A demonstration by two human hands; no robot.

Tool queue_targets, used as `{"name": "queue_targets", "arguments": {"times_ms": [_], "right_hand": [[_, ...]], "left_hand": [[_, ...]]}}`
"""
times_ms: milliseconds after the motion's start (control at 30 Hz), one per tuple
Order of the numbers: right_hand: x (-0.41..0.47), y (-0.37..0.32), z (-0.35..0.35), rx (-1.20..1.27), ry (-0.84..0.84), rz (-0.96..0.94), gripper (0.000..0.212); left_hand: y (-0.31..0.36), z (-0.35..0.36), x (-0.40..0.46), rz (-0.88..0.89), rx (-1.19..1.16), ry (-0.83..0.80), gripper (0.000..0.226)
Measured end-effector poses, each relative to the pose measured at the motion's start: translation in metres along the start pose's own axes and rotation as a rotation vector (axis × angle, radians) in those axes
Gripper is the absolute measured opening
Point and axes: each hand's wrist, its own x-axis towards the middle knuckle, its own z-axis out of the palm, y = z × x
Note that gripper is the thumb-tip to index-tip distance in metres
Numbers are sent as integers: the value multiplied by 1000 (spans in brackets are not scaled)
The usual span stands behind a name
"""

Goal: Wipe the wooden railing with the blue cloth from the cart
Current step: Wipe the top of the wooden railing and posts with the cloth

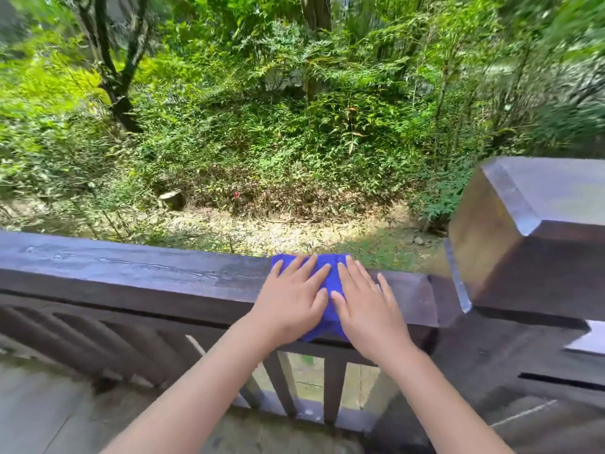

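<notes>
A dark brown wooden railing (131, 273) runs across the view from the left to a thick post at the right. The blue cloth (332, 283) lies draped over the top of the rail near its right end. My left hand (289, 304) lies flat on the left part of the cloth with fingers spread. Beside it, my right hand (366, 306) presses flat on the cloth's right part, fingers spread, its outer fingers resting on bare wood. Most of the cloth is hidden under both palms. The cart is out of view.
A square wooden post (530, 237) with a bevelled cap stands at the right end of the rail. Slats and balusters (281, 381) fill the space below. Beyond the rail lie gravel, a stump (172, 198) and dense green bushes. Grey floor lies at lower left.
</notes>
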Motion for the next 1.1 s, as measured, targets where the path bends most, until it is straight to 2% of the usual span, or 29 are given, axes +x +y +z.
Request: {"name": "queue_targets", "arguments": {"times_ms": [67, 200, 467, 833, 1100], "right_hand": [[-5, 20, -9, 18, -9, 37, 53], [-9, 38, -14, -52, 88, 136, 52], [-8, 28, -1, -123, 127, 132, 63], [31, -57, 21, -66, 9, -66, 64], [84, -179, 65, -74, -2, -150, 64]], "left_hand": [[22, 7, 6, -65, -50, 33, 52], [47, 22, 10, -150, -10, 124, 51], [23, 15, 0, -110, 0, 217, 61], [-69, 1, -31, -158, -4, 340, 56], [-207, -22, -65, -161, 9, 378, 53]]}}
